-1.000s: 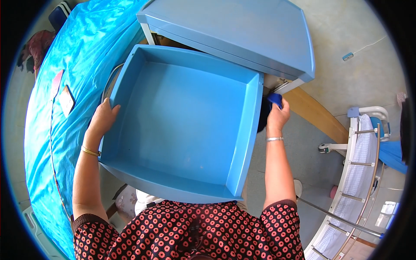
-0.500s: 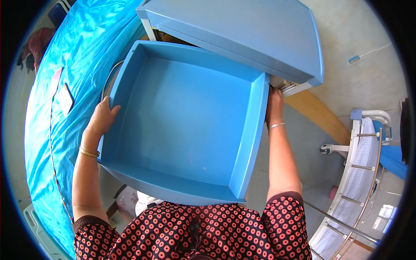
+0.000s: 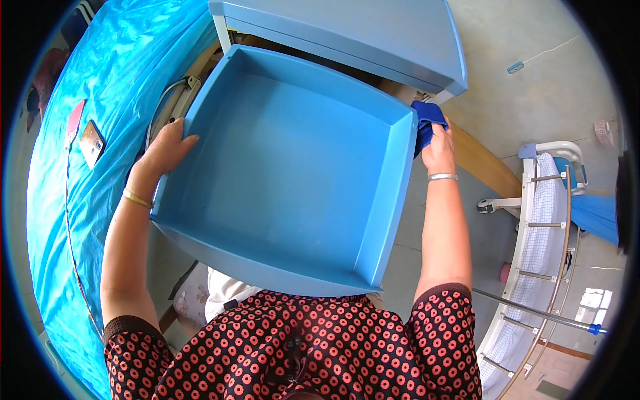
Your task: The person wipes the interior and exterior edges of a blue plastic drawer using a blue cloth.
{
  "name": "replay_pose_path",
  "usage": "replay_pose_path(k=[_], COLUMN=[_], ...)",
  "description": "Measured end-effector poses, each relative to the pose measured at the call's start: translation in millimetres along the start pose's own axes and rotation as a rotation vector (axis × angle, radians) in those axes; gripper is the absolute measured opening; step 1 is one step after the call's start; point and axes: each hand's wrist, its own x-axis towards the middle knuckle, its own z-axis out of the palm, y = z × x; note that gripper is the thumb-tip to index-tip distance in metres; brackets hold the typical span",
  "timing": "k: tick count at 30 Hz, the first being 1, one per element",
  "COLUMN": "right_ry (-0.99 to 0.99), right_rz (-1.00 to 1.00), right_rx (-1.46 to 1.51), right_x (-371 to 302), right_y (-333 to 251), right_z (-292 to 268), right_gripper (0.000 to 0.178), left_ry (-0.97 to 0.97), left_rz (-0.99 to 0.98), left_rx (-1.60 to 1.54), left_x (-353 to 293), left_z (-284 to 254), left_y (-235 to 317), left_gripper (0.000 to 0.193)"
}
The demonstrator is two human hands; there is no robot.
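A light-blue drawer is pulled out in front of my body, its inside bare. Its far edge lies by the blue cabinet. My left hand is closed on the drawer's left wall, with the thumb over the rim and the other fingers hidden behind it. A folded dark-blue cloth is in my right hand, just outside the drawer's far right corner. Whether the cloth touches the drawer wall I cannot tell.
On the left, a bed under a shiny blue sheet carries a phone. To the right stands a folding bed with metal rails. A small blue device with a cord lies on the floor at the far right.
My right hand has come out from beside the drawer's far right corner, and the blue cloth now shows in it. The left hand keeps its hold; the view has shifted slightly.
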Motion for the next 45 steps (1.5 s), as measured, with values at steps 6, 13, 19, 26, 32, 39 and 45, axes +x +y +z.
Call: replay_pose_path(k=[6, 13, 19, 26, 32, 39, 45], right_ry=[-0.173, -0.347, -0.223, -0.215, -0.172, 0.028, -0.197], right_rz=[0.268, 0.107, 0.046, 0.223, 0.148, 0.237, 0.165], right_rx=[0.026, -0.551, -0.647, -0.440, -0.520, -0.455, -0.437], right_x=[1.9, 17.3, 26.0, 36.4, 14.5, 39.2, 17.3], right_y=[-6.3, -11.3, 2.3, 4.2, -0.4, 14.8, 1.8], right_z=[-8.2, -10.3, -11.6, -27.7, -14.7, -20.1, -15.2], right_gripper=[0.028, 0.044, 0.035, 0.033, 0.031, 0.032, 0.034], left_ry=[-0.130, -0.097, -0.107, -0.101, -0.088, -0.116, -0.103], left_rz=[-0.118, -0.038, -0.103, -0.114, -0.104, -0.120, -0.115], left_rx=[0.028, 0.077, 0.087, 0.101, 0.161, 0.158, 0.148], left_x=[6.4, 20.2, 24.6, 27.0, 26.5, 27.2, 26.6], left_z=[-6.8, -2.8, -3.1, -3.3, -1.5, -5.1, -5.8], left_y=[22.0, 10.8, 15.4, 21.9, 17.2, 27.9, 24.6], left_gripper=[0.032, 0.032, 0.030, 0.030, 0.030, 0.030, 0.029])
